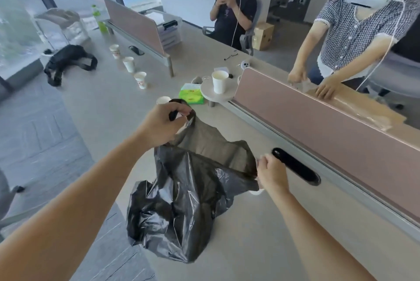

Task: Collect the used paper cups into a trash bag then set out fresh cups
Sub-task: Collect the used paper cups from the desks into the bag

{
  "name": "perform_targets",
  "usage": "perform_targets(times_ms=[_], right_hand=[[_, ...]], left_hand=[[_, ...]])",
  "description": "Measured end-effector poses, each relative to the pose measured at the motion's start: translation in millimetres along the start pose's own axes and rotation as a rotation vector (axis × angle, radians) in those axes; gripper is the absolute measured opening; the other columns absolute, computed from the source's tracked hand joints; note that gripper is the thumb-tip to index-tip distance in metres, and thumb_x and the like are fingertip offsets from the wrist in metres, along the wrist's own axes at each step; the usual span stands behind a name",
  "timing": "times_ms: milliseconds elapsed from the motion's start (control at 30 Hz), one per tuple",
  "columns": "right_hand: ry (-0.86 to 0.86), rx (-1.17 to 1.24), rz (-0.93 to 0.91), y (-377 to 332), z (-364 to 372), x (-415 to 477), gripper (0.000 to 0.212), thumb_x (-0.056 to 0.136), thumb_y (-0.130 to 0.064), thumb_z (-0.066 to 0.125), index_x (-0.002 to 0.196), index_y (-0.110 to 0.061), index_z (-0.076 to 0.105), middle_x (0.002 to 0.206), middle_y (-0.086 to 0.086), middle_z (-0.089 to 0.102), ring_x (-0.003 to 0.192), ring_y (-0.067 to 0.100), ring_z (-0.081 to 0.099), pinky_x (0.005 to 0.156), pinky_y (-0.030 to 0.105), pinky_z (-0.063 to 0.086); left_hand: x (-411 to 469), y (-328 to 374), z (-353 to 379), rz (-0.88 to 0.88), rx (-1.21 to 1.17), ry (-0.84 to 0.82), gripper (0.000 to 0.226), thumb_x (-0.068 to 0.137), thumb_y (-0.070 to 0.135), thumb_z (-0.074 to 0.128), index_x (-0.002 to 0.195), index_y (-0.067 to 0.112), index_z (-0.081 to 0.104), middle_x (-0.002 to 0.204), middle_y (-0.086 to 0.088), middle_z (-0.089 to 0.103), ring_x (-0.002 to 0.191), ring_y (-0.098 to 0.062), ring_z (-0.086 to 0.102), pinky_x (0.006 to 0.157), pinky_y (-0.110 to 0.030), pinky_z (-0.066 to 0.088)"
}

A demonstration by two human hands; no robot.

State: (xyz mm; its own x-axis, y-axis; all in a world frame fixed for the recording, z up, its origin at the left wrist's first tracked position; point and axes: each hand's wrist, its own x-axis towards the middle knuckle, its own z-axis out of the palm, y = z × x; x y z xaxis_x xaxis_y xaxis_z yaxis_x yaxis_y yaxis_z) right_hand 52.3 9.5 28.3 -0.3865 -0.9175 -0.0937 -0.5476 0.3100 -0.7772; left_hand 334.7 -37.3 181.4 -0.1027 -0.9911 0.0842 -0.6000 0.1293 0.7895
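Left hand (162, 121) and right hand (271, 172) grip the trash bag (188, 201) mouth apart.

The left hand (162, 121) is raised, gripping a trash bag (181, 201) by its handle. The right hand (271, 172), lower, pinches the bag's rim.

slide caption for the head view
Left hand and right hand grip a black plastic trash bag near white paper cups

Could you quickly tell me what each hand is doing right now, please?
Left hand: closed, gripping one handle of the black trash bag.
Right hand: closed, pinching the bag's opposite edge.
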Motion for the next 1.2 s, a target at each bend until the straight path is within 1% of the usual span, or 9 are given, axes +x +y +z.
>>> perform_targets(times_ms=[100,267,400,500,567,667,767,900,1200], right_hand=[[-0.096,-0.244,0.108,24.6,8.0,9.5,0.021,0.09,-0.02,0.051,0.103,-0.019,0.067,0.102,0.003,0.069,0.095,0.03,0.065,0.071,0.032,0.046],[-0.325,-0.538,0.158,56.9,35.3,2.1,0.027,0.081,-0.032,0.052,0.107,-0.037,0.058,0.1,-0.002,0.066,0.089,0.027,0.065,0.075,0.033,0.053],[-0.211,-0.541,0.205,67.7,43.2,-3.8,0.04,0.089,-0.018,0.053,0.129,-0.02,0.058,0.116,0.007,0.065,0.105,0.029,0.063,0.082,0.033,0.052],[-0.098,-0.419,0.118,40.1,36.8,-15.2,0.028,0.087,-0.006,0.046,0.095,-0.021,0.069,0.09,0.005,0.067,0.087,0.031,0.062,0.073,0.032,0.051],[0.055,-0.29,0.054,11.2,27.8,-22.0,0.028,0.084,0.001,0.042,0.067,-0.02,0.051,0.063,0.002,0.05,0.066,0.031,0.048,0.055,0.032,0.042],[0.252,-0.122,-0.075,-44.2,17.1,-34.3,0.021,0.091,-0.003,0.05,0.087,-0.013,0.068,0.073,0.014,0.064,0.071,0.037,0.059,0.06,0.034,0.044],[0.279,0.094,-0.12,-112.3,12.4,-50.7,0.017,0.095,-0.016,0.056,0.098,-0.011,0.072,0.076,-0.002,0.071,0.073,0.011,0.065,0.064,0.019,0.043],[-0.003,0.223,-0.202,-185.8,29.8,-86.7,0.016,0.095,-0.016,0.058,0.102,-0.013,0.072,0.078,-0.003,0.073,0.064,-0.003,0.068,0.066,0.014,0.052],[-0.497,-0.309,-0.261,-225.4,93.2,-132.8,0.026,0.1,-0.032,0.045,0.116,-0.031,0.066,0.093,-0.007,0.073,0.056,0.008,0.07,0.063,0.023,0.049]], left_hand=[[7.7,-7.4,-0.6,-0.027,0.012,-0.021,0.022,0.094,0.005,0.055,0.111,0.012,0.067,0.082,0.008,0.057,0.047,0.002,0.052,0.048,-0.009,0.04],[10.7,-17.8,-10.0,-0.042,0.015,-0.036,0.021,0.094,0.006,0.056,0.108,0.015,0.068,0.078,0.008,0.057,0.047,-0.002,0.05,0.05,-0.016,0.042],[6.3,-27.1,-23.2,-0.016,0.024,-0.085,0.022,0.094,0.007,0.056,0.109,0.017,0.067,0.078,0.007,0.057,0.043,-0.001,0.051,0.048,-0.014,0.042],[1.6,-32.9,-40.0,-0.004,0.03,-0.12,0.022,0.095,0.007,0.054,0.11,0.017,0.066,0.08,0.002,0.056,0.042,-0.004,0.054,0.043,-0.014,0.042],[0.8,-38.4,-51.3,0.014,0.035,-0.122,0.024,0.095,0.007,0.054,0.114,0.013,0.067,0.088,-0.006,0.061,0.046,-0.009,0.055,0.043,-0.014,0.042],[-0.7,-44.5,-65.9,0.047,0.024,-0.14,0.026,0.095,0.007,0.054,0.118,0.009,0.066,0.096,-0.023,0.063,0.049,-0.019,0.053,0.043,-0.014,0.043],[-3.0,-47.8,-80.8,0.087,-0.017,-0.156,0.025,0.094,0.007,0.054,0.116,0.009,0.066,0.088,-0.021,0.063,0.047,-0.022,0.055,0.043,-0.018,0.044],[-5.2,-55.1,-104.9,0.118,-0.087,-0.157,0.023,0.094,0.011,0.056,0.115,0.018,0.065,0.081,0.007,0.062,0.044,-0.013,0.057,0.053,-0.029,0.054],[-18.7,-64.0,-171.8,0.205,-0.206,-0.12,0.023,0.095,0.008,0.056,0.111,0.022,0.064,0.103,0.002,0.064,0.042,-0.01,0.056,0.049,-0.019,0.048]])
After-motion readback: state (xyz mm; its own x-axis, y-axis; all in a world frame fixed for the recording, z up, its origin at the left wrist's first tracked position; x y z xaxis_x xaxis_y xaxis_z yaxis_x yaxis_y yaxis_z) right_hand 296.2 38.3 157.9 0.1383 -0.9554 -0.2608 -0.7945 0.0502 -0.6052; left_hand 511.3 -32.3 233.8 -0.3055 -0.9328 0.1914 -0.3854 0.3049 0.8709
